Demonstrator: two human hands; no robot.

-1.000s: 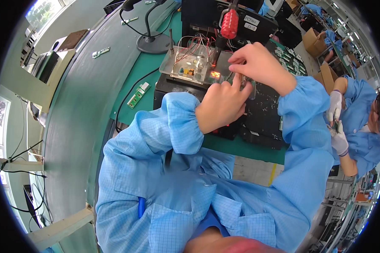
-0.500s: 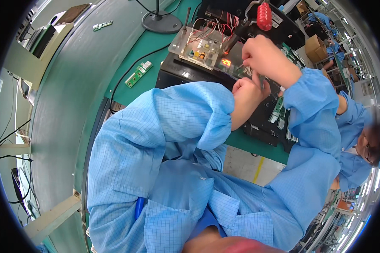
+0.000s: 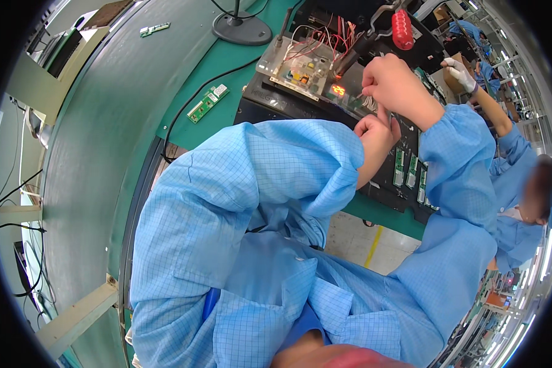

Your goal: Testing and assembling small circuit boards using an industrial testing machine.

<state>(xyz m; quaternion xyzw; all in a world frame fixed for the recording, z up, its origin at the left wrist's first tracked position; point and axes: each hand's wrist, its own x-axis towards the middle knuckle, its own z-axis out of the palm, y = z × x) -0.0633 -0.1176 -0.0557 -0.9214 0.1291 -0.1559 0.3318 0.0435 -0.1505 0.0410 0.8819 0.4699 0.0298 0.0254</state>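
My right hand [image 3: 394, 83] is bent over the right front of a black test fixture [image 3: 276, 105], beside a small lit red number display [image 3: 337, 91]. Its fingers are pinched together; anything between them is too hidden to make out. Just below it, my left hand [image 3: 376, 140] has curled fingers, with one fingertip raised close to the right hand. What it grips, if anything, cannot be seen. A clear plate with a circuit board [image 3: 300, 72] and red and white wires sits on the fixture. Above my right hand is a clamp with a red handle [image 3: 403, 29].
Several narrow green circuit boards [image 3: 399, 167] lie on the black surface by my right sleeve. Another green board [image 3: 207, 103] rests on the green mat, beside a black cable. One more board [image 3: 154, 29] lies on the grey-green belt. A round black stand base [image 3: 241, 29] stands behind. A co-worker's gloved hand [image 3: 461, 75] is at right.
The view has shifted slightly, so the fixture and both hands appear further right. My hands keep their place at the fixture. The co-worker's gloved hand has come into sight at right.
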